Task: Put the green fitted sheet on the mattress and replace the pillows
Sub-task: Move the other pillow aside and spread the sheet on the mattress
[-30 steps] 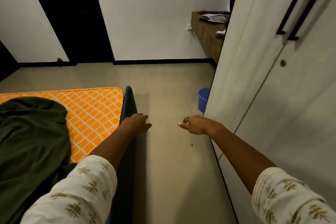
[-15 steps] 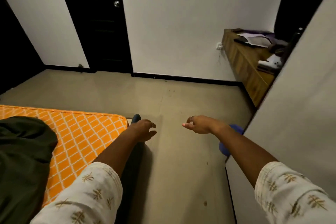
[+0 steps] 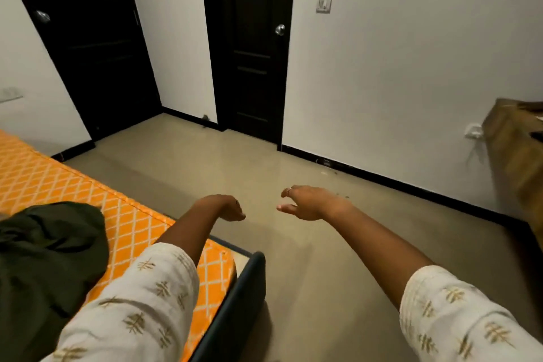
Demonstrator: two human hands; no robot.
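Both hands hang empty over the floor (image 3: 293,273), the left hand (image 3: 227,209) with fingers loosely curled and the right hand (image 3: 308,203) relaxed and spread, while the green sheet (image 3: 44,258) lies bunched on the bare orange mattress (image 3: 126,220).

A bedroom in a home. Lower left: a bed with an orange lattice-patterned mattress (image 3: 53,182) in a dark frame (image 3: 235,300). Upper frame: two dark doors (image 3: 255,47) with round knobs, white walls, a wall switch (image 3: 323,3). Right edge: a wooden surface (image 3: 514,150).
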